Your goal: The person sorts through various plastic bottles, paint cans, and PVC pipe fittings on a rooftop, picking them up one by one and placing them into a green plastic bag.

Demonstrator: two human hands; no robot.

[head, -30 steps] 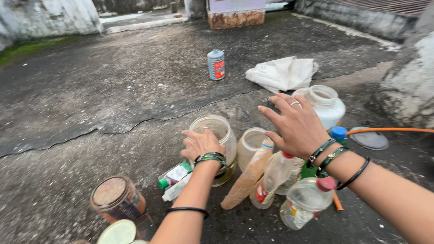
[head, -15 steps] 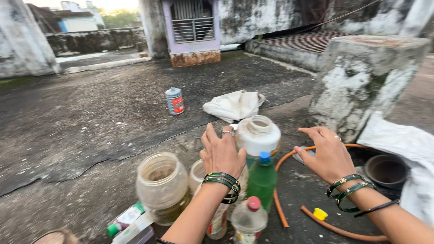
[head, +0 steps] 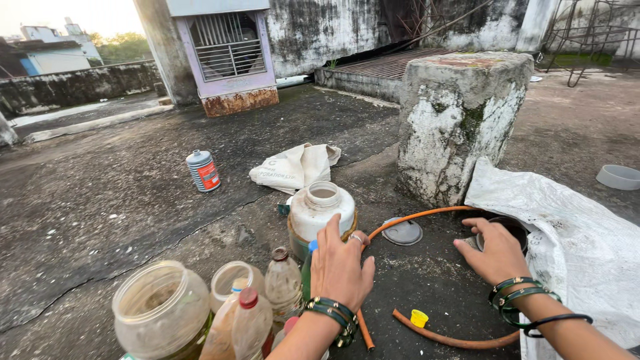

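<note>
Bottles and jars are crowded at the near left edge. A big clear jar point(head: 162, 310) is seen there, with a smaller jar point(head: 235, 277) just behind it, a tan bottle with a red cap point(head: 248, 319) in front, and a clear bottle with a brown cap point(head: 284, 285) beside them.

The left hand point(head: 341, 267) is held flat with the fingers spread open. It is laid over the top of a green bottle point(head: 307, 270), whose blue cap just peeks out at the thumb side. Nothing is gripped by it. Green bangles are worn on both wrists.

A small yellow cap point(head: 419, 318) is lying on the ground near an orange hose point(head: 427, 273), which is curled in a wide loop between the two hands.

The right hand point(head: 497, 253) is stretched out with loose, open fingers. Its fingertips are placed at the rim of a dark round pot point(head: 513, 230), which is partly tucked under a white woven sack point(head: 567, 233). No grip can be seen.

A grey round lid point(head: 402, 232) is lying flat inside the hose loop. A white jug with an open mouth point(head: 322, 210) is standing just past the left hand.

Farther off, a folded cloth bag point(head: 293, 168) and a small grey can with a red label point(head: 203, 171) are seen on the cracked ground. A stained concrete block point(head: 460, 120) is standing behind the sack, and a grey bowl point(head: 619, 177) is set far to the right.
</note>
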